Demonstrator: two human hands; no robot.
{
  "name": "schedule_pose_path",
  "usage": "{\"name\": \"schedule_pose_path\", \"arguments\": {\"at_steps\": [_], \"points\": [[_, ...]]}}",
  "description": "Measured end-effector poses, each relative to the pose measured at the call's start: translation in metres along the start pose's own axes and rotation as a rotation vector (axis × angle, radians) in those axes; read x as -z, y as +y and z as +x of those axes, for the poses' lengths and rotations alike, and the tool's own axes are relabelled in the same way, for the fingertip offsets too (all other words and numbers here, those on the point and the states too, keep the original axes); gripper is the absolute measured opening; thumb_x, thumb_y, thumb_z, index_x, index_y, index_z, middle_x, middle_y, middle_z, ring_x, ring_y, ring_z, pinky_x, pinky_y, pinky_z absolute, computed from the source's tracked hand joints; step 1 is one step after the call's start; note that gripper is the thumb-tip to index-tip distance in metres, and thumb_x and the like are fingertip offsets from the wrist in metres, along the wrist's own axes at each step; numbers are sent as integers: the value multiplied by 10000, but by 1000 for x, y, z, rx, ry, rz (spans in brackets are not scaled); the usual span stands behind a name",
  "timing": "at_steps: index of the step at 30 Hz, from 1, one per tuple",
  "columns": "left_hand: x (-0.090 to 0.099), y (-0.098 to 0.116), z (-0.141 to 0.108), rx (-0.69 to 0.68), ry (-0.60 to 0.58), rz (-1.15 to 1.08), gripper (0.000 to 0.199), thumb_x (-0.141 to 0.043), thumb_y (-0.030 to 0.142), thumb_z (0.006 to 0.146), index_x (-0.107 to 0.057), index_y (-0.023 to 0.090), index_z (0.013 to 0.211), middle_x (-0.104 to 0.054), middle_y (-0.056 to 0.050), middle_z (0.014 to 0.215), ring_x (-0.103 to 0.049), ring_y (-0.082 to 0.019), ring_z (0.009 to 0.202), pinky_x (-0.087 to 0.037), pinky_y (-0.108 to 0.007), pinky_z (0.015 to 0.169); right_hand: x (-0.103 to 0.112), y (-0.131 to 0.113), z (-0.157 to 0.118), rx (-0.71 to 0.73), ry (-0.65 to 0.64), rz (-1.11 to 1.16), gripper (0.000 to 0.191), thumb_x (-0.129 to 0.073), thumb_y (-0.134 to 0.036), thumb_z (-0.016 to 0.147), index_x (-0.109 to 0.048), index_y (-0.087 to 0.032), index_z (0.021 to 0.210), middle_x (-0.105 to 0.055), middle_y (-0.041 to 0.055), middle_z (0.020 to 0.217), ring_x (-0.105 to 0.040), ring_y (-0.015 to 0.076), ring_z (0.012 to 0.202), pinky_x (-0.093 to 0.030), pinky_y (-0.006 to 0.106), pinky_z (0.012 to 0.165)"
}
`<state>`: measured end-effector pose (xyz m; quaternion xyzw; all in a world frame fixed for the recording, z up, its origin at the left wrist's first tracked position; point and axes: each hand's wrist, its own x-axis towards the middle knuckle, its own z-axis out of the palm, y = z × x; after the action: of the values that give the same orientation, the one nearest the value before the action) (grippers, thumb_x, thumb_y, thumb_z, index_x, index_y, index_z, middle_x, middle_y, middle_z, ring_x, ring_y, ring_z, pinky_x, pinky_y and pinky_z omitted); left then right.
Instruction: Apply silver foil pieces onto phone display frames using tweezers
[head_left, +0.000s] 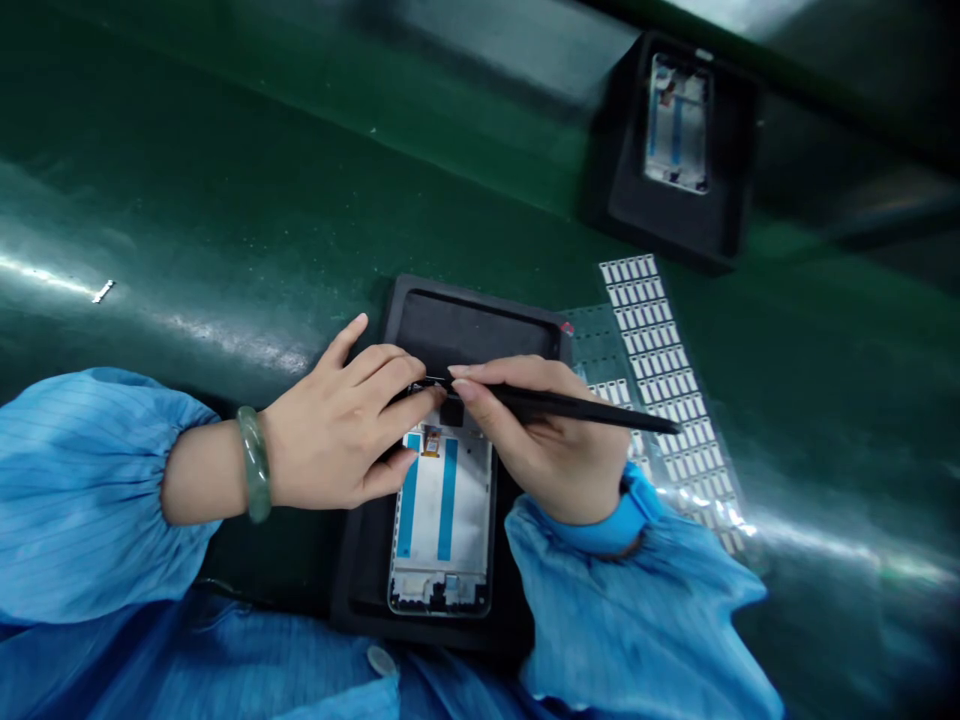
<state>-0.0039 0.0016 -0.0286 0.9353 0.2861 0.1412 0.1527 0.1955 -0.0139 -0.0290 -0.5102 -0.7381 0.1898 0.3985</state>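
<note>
A phone frame (466, 510) with a silvery inside, two blue strips and a small orange flex connector (431, 444) lies in a black foam tray (480, 325). My left hand (345, 425) curls over its upper left part, thumb at the side edge and fingertips near the top. Between thumb and index finger, my right hand (551, 430) grips a pair of black tweezers (585, 405). The tweezers slant left, their tips at the top end of the frame beside my left fingertips. Whatever lies right under the tips is hidden.
Right of the tray lies a clear sheet with rows of small white pieces (675, 385). A second black tray (626, 190) with another phone frame (677, 125) stands at the back right. One small metallic piece (103, 291) lies far left on the green table (225, 240).
</note>
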Motion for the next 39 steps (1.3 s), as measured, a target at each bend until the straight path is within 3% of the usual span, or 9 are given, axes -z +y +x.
{"name": "schedule_pose_path", "arguments": {"at_steps": [12, 19, 39], "points": [[0, 1, 0, 2, -2, 2, 383, -432, 306, 890, -561, 119, 1199, -562, -141, 1147, -486, -290, 1127, -245, -615, 1076, 0, 0, 0, 34, -41, 70, 133, -666, -160, 792, -650, -241, 896, -728, 5, 847, -692, 163, 759, -576, 313, 685], [-1, 0, 0, 3, 6, 8, 416, -428, 307, 893, -537, 117, 1247, -557, -136, 1140, -487, -284, 1116, -250, -606, 1074, 2, 2, -2, -30, 66, 84, 234, -684, -120, 764, -650, -292, 919, -713, -20, 885, -688, 171, 791, -570, 317, 703], [0, 0, 0, -3, -3, 7, 394, -440, 298, 879, -556, 111, 1206, -554, -140, 1137, -483, -294, 1126, -248, -613, 1073, -2, -2, 4, 21, -40, -9, 112, -663, -153, 790, -650, -216, 883, -709, 6, 821, -684, 147, 762, -567, 263, 697]]}}
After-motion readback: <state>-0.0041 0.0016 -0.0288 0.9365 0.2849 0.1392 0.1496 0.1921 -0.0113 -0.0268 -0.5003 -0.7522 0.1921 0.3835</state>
